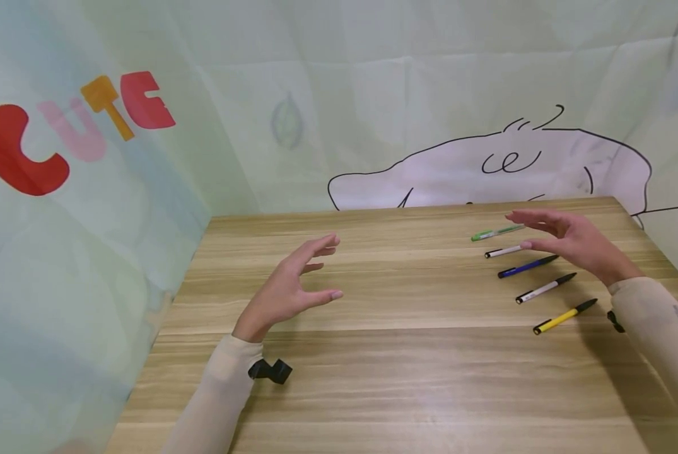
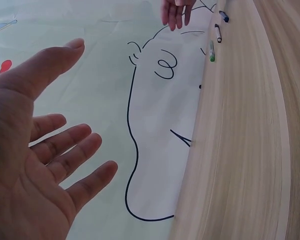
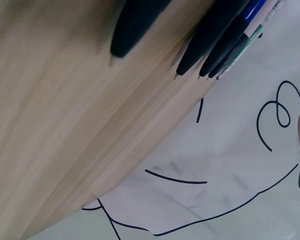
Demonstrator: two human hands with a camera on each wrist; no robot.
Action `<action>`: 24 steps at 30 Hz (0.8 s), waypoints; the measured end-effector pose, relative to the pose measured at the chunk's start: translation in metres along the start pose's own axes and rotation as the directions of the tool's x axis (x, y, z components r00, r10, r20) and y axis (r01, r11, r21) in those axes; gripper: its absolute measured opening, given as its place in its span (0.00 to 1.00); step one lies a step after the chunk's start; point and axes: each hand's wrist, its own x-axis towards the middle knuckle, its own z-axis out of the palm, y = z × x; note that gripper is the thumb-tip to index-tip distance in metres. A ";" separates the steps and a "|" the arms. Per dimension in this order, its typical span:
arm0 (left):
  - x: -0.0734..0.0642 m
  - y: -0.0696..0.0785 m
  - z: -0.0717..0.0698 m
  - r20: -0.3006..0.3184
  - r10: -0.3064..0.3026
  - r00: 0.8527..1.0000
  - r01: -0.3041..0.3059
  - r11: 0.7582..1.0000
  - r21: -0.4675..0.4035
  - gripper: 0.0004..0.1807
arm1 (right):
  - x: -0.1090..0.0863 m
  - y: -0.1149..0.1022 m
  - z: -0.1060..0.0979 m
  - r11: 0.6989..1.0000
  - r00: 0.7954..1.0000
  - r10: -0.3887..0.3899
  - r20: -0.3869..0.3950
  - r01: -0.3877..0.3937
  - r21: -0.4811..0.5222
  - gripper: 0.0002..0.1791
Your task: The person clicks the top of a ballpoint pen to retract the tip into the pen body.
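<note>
Nearest the camera in its row lies the yellow pen (image 1: 563, 317), long axis slanting, black tip pointing right and away from me. Beyond it, nearly parallel on the table (image 1: 418, 378), are the nearer white pen (image 1: 543, 290), blue pen (image 1: 525, 268), farther white pen (image 1: 503, 252) and green pen (image 1: 493, 233). My right hand (image 1: 571, 243), much the closer one, hovers by the far pens, thumb and fingers parted, holding nothing. My left hand (image 1: 287, 280), well left of the row, is likewise spread, holding nothing.

bright head pic, soft shdw (image 1: 611, 366) on tbl (image 1: 407, 366), R wrist pic blurry
</note>
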 end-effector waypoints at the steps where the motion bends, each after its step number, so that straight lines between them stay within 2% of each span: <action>1: 0.000 0.000 0.000 0.001 0.003 1.000 -0.003 1.000 0.000 0.49 | 0.001 0.001 -0.001 1.000 1.000 0.007 0.002 -0.007 -0.003 0.31; 17: 0.000 -0.002 0.000 -0.004 -0.008 1.000 0.008 1.000 -0.006 0.49 | 0.016 0.024 -0.007 0.998 0.998 0.054 0.011 -0.053 -0.038 0.29; 24: -0.001 -0.005 0.000 0.003 -0.019 1.000 0.019 1.000 0.003 0.49 | 0.020 0.029 -0.008 0.988 0.993 0.114 0.035 -0.109 -0.109 0.28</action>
